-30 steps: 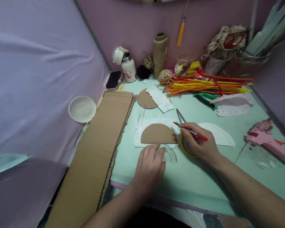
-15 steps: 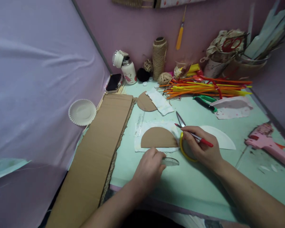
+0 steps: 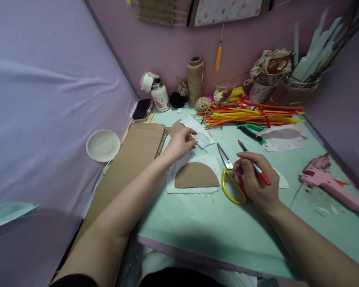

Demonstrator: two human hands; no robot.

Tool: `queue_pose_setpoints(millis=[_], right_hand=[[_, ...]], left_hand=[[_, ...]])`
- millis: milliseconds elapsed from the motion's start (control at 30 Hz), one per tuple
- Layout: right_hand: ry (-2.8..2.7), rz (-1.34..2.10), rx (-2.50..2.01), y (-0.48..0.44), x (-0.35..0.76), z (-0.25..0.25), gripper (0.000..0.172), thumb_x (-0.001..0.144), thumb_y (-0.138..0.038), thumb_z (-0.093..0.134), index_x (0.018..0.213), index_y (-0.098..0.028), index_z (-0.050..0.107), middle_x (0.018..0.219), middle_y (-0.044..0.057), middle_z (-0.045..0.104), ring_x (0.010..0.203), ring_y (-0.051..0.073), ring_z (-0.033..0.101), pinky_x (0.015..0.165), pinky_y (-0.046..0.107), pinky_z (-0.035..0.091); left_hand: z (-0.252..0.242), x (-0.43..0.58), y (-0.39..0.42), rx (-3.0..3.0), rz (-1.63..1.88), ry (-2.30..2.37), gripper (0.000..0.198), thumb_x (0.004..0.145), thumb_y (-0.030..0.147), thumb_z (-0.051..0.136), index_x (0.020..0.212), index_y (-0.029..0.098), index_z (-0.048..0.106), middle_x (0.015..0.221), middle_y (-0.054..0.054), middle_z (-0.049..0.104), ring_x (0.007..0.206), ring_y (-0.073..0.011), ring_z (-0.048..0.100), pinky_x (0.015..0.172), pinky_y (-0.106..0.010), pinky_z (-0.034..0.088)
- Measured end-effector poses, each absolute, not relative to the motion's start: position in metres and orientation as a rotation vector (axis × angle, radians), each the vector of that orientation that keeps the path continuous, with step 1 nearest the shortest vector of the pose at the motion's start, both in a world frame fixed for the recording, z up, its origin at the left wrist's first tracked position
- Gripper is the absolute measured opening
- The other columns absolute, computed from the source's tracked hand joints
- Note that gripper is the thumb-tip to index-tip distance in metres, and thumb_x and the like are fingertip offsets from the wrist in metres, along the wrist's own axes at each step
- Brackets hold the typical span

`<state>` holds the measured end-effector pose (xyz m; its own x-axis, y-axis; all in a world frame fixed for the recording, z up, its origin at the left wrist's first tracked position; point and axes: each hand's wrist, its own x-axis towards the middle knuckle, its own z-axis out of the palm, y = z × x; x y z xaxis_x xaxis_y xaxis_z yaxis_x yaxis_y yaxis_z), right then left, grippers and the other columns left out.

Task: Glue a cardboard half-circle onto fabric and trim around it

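My left hand (image 3: pixel 182 142) is over the back of the table, its thumb and forefinger parted. A clear protractor (image 3: pixel 202 139) lies by its fingertips on a white cloth piece, partly covering a cardboard disc (image 3: pixel 176 127). In my right hand (image 3: pixel 257 177) is a red pen (image 3: pixel 261 174), tip pointing up and away. Scissors (image 3: pixel 233 194) with yellow and red handles lie beside and partly under that hand. Between the hands, a cardboard half-circle (image 3: pixel 196 175) rests on a white cloth (image 3: pixel 171 187). A white curved piece (image 3: pixel 281 179) is partly hidden behind my right hand.
Long cardboard (image 3: pixel 137 147) lies along the left, near a paper plate (image 3: pixel 103 145). A bottle (image 3: pixel 160 97), phone (image 3: pixel 143 109), twine spool (image 3: pixel 195 81) and orange-yellow sticks (image 3: pixel 251 115) stand or lie at the back. Green-handled pliers (image 3: pixel 251 131) and a pink glue gun (image 3: pixel 332 185) are right.
My left hand has carried the protractor from in front of the half-circle to the cloth at the back and loosened its fingers. My right hand keeps the pen; the view has tilted slightly.
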<state>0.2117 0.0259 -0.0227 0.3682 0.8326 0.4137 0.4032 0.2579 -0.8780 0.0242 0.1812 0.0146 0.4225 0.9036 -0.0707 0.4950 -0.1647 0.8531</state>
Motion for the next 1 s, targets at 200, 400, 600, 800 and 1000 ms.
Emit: queue_pose_setpoints(millis=[200,400,600,800,1000], right_hand=[[-1.237,0.468,-1.392,0.030,0.216,-0.028,0.017,0.099,-0.035,0.053,0.104,-0.022,0.063,0.070,-0.003,0.064,0.051,0.011,0.055,0.051,0.025,0.047],[-1.478,0.354,-1.441,0.030,0.217,-0.033,0.015,0.098,-0.029,0.053,0.105,-0.023,0.064,0.077,-0.001,0.070,0.066,0.015,0.067,0.065,0.026,0.052],[-1.710,0.239,-1.417,0.031,0.214,-0.035,0.013,0.095,-0.023,0.055,0.105,-0.021,0.063,0.097,0.006,0.074,0.084,0.020,0.071,0.074,0.030,0.054],[-1.984,0.332,-1.425,0.032,0.212,-0.042,0.034,0.089,-0.037,0.067,0.118,-0.022,0.058,0.105,0.010,0.072,0.097,0.028,0.067,0.084,0.043,0.052],[-2.120,0.360,-1.476,0.032,0.212,-0.046,0.056,0.079,-0.041,0.075,0.128,-0.025,0.053,0.119,0.013,0.067,0.109,0.036,0.061,0.091,0.053,0.048]], left_hand=[[0.022,0.067,0.221,2.033,0.598,1.340,0.045,0.080,0.020,0.073,0.123,0.014,0.059,0.107,-0.010,0.071,0.095,-0.0197,0.067,0.085,-0.030,0.048],[0.029,0.035,0.188,2.165,0.384,1.193,0.035,0.081,0.031,0.072,0.110,0.015,0.061,0.106,-0.009,0.069,0.096,-0.0202,0.065,0.083,-0.031,0.049],[0.031,-0.019,0.140,2.150,0.021,1.245,0.039,0.073,0.037,0.074,0.105,0.019,0.061,0.107,-0.008,0.065,0.097,-0.0238,0.062,0.083,-0.035,0.049],[0.026,-0.043,0.120,2.060,-0.008,1.351,0.048,0.066,0.034,0.077,0.108,0.019,0.060,0.104,-0.007,0.064,0.094,-0.0252,0.062,0.082,-0.035,0.048],[0.015,-0.050,0.108,1.993,0.046,1.335,0.048,0.066,0.029,0.076,0.109,0.020,0.058,0.103,-0.007,0.063,0.093,-0.0246,0.061,0.079,-0.035,0.047]])
